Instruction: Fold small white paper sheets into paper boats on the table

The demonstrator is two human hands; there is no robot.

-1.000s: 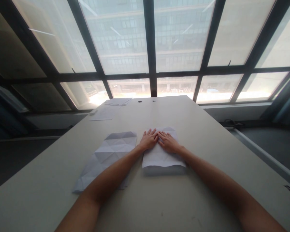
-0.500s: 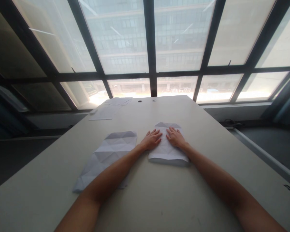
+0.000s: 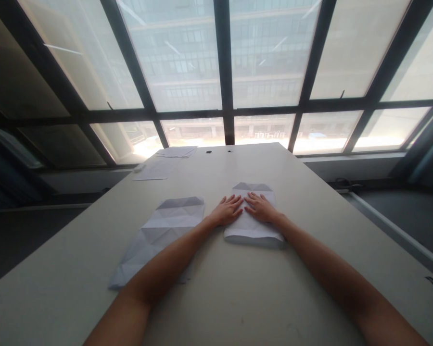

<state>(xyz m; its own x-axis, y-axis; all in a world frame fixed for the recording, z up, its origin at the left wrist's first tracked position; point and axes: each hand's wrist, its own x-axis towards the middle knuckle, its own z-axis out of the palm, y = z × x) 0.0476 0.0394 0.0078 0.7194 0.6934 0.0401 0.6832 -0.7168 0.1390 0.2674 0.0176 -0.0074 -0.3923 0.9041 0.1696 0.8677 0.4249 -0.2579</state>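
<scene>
A folded white sheet of paper (image 3: 251, 229) lies on the white table (image 3: 216, 298), its near edge lifted a little and its far corners folded in. Flat on its left part rests my left hand (image 3: 228, 210), fingers stretched out. My right hand (image 3: 261, 207) presses on the right part with fingers spread, its fingertips close to those of my left hand. Left of them is a larger creased sheet of paper (image 3: 166, 223), partly hidden under my left forearm.
Several loose sheets of paper (image 3: 155, 169) lie at the table's far left. Two small dark holes, one a round hole (image 3: 209, 152), sit near the far edge. Tall windows (image 3: 187, 57) stand behind the table. A small dark mark (image 3: 431, 280) is at the right edge.
My right hand has slid slightly left, closer to my left hand. The folded paper has shifted a little to the right.
</scene>
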